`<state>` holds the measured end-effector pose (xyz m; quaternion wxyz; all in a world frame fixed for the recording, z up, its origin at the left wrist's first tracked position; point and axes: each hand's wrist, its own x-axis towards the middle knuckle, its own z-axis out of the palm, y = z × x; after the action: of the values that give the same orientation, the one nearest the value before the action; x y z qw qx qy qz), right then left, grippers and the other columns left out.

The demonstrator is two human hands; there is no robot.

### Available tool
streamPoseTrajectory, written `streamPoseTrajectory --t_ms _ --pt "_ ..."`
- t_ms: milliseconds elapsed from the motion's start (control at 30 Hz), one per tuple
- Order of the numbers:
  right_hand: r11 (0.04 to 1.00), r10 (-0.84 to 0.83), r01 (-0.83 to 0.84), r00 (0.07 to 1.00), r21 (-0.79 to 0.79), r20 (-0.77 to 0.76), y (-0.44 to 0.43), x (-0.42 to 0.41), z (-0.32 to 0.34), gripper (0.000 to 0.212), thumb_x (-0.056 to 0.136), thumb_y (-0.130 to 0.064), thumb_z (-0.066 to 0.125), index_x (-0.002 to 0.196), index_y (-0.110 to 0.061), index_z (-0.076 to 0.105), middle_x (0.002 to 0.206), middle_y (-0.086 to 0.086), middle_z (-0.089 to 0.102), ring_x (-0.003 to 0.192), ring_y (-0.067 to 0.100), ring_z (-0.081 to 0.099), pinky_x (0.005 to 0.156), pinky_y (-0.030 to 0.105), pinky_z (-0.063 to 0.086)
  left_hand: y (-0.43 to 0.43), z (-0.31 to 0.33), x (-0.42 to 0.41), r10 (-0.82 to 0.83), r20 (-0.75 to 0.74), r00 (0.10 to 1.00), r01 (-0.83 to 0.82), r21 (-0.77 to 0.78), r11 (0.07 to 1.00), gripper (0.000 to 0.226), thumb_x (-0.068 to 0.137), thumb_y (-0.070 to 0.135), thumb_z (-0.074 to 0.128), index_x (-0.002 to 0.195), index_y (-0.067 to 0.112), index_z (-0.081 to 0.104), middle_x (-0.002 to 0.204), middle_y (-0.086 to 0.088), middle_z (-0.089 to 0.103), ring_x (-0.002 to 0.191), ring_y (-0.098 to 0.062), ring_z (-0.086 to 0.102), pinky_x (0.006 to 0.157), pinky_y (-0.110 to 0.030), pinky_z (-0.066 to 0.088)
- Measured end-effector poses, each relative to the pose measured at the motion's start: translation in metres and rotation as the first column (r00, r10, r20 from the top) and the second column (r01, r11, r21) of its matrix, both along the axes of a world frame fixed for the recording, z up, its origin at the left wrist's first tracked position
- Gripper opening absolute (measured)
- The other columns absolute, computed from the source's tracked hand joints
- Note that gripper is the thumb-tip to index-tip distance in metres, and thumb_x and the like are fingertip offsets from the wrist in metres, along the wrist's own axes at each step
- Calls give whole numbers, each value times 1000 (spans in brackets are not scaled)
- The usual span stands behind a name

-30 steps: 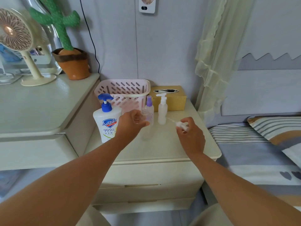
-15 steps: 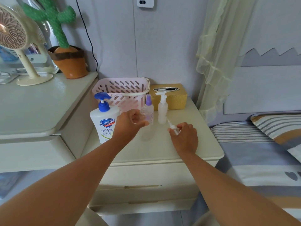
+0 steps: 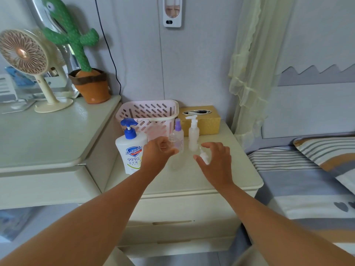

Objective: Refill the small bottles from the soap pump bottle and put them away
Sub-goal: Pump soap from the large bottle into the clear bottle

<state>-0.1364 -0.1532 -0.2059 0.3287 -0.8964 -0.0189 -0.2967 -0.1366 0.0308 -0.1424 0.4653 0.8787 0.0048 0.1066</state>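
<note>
Filling had not begun, by my reading: left hand (image 3: pixel 159 153) fingers clamped the uncapped clear bottle (image 3: pixel 173 140) beside the soap pump bottle (image 3: pixel 131 150). Right hand (image 3: pixel 216 161) fingers were spread apart over the pump cap (image 3: pixel 204 156) on the nightstand (image 3: pixel 240 169). Spray bottle (image 3: pixel 178 131) and white pump bottle (image 3: pixel 193 137) stood outside the basket (image 3: pixel 148 110).

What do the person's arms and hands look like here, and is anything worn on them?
Both forearms are bare right to the bottom edge of the picture, with no sleeve in view. The left hand and the right hand are ungloved. No watch, bracelet or ring shows on the sides that face the camera.
</note>
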Motion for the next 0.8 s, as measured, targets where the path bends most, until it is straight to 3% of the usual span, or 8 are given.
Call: streamPoseTrajectory --t_ms 233,333,600,800 --pt "966 251 -254 966 -45 -53 14 -17 23 55 70 -48 75 115 -25 52 110 -8 57 95 15 50 82 40 47 7 7 -14 70 -74 995 -84 -210 974 32 72 24 81 97 18 61 96 -2 70 88 -18 67 86 -41 56" --pt "952 304 -306 948 -8 -93 21 -24 31 60 68 -52 76 117 -28 50 111 -10 56 97 12 50 85 40 48 7 16 -25 70 -77 995 -87 -252 964 35 75 25 79 102 16 60 99 -3 69 88 -19 67 85 -38 56" --pt "947 315 -319 944 -32 -96 39 -33 49 66 64 -64 71 116 -31 48 105 -15 58 94 10 52 84 39 49 10 36 -41 23 -54 998 -39 -314 949 33 77 28 77 100 15 59 88 -4 70 78 -19 71 81 -41 58" --pt "954 299 -300 953 -20 -41 50 -38 62 50 71 -54 71 109 -29 50 97 -16 60 87 6 54 79 40 51 13 50 -49 8 -5 1000 -9 -288 958 41 76 33 77 105 11 61 87 -4 71 77 -17 71 80 -38 59"
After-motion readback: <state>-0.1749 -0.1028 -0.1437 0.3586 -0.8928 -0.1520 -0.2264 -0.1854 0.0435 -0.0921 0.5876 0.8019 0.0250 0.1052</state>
